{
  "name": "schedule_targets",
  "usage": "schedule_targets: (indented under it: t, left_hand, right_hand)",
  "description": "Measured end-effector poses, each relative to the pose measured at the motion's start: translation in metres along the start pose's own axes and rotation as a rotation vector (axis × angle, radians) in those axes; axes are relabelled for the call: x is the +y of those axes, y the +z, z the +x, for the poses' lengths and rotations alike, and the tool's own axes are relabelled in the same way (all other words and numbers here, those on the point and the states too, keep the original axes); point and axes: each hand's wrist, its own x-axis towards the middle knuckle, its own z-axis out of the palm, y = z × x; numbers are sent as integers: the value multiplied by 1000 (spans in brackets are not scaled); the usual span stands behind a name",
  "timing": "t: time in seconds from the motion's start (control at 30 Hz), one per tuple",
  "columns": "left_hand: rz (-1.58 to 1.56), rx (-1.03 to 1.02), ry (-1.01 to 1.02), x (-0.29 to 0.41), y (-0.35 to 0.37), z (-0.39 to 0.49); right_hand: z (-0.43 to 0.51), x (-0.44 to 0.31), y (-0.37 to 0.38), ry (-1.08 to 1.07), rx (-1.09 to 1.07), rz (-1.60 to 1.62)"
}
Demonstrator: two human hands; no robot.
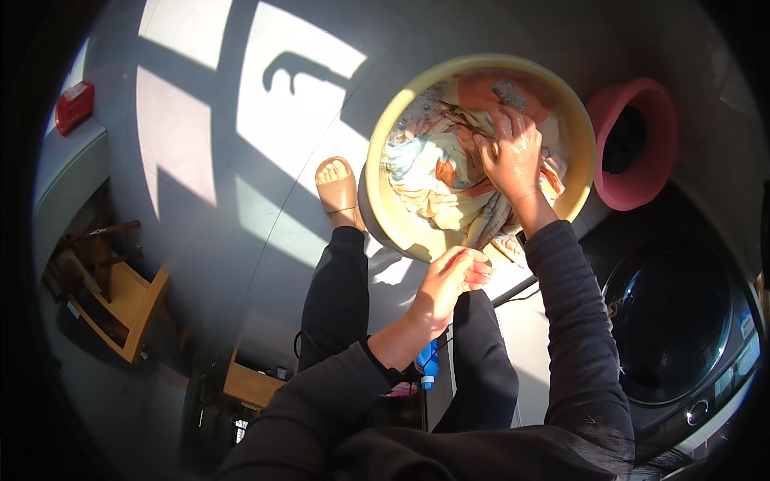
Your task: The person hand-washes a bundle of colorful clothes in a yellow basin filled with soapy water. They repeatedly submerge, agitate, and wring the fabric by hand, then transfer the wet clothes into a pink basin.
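Observation:
A round yellow plastic basin [580,180] holds a heap of wet laundry [448,207] in white, orange and pale blue, with suds along its left side. Wet and bent at the fingers, my right hand [512,153] presses on the cloth in the basin's right half. Its fingertips are partly lost among the folds, so a grip cannot be made out. At the basin's near rim is my left hand [454,276], its fingers loosely curled. A strip of cloth hangs toward it over the rim; whether the hand holds it is unclear.
A pink plastic basin [662,144] with something dark inside stands right of the yellow one. Nearer is a black front-loading washing machine [668,324]. A blue bottle [428,364] lies between my legs. Wooden furniture [120,300] and a red box [75,107] are at left.

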Motion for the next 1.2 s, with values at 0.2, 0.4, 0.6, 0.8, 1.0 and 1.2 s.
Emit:
schedule_targets:
  t: [0.2,0.4,0.6,0.8,1.0,1.2]
  left_hand:
    - [6,34,11,11,1,4]
    - [-20,29,-7,23,-2,3]
    - [-27,17,25,23,-5,9]
    - [11,35,-1,6,-7,10]
    - [10,29,34,-1,-4,9]
    - [46,43,42,-3,-7,10]
  right_hand:
    - [48,24,41,139,-233,-329]
    - [70,26,70,353,-575,-239]
    - [94,30,82,397,-602,-307]
    - [78,38,59,385,-394,13]
    - [1,-6,-18,414,-183,333]
    - [-74,-57,-118,330,-65,557]
